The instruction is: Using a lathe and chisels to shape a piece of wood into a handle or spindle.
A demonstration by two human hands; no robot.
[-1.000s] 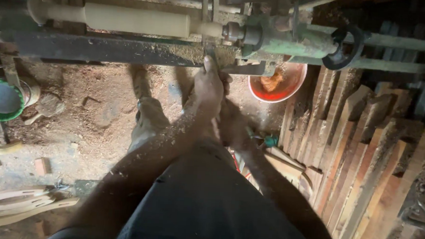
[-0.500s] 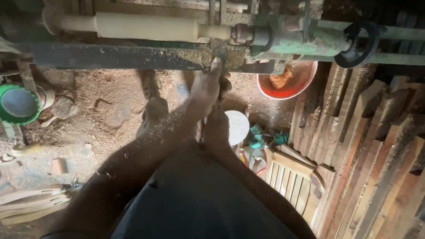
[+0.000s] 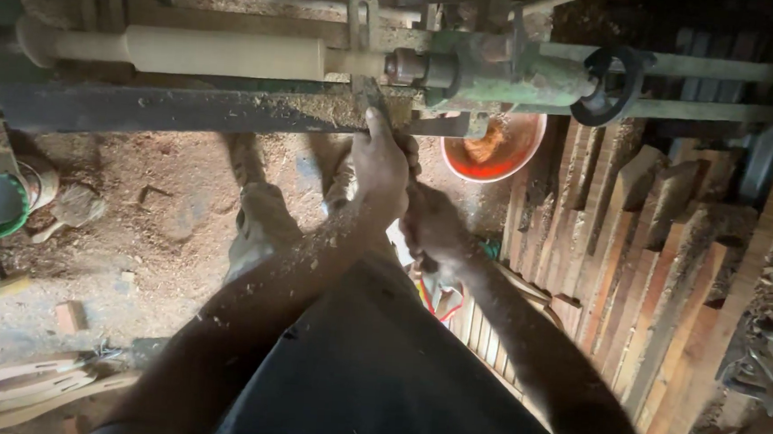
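The left hand (image 3: 379, 163) clenches a dark metal tool handle (image 3: 369, 95) beneath the pale turned wooden spindle (image 3: 222, 52). The right hand (image 3: 429, 224) grips just below; what it grasps stays hidden

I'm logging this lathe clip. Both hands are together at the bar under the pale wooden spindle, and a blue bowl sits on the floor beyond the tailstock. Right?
Not quite: the bowl is orange-red, not blue, as the head view shows. The rest holds: the left hand and right hand are close together at the bar under the pale wooden spindle, with the bowl on the floor beyond the green tailstock.
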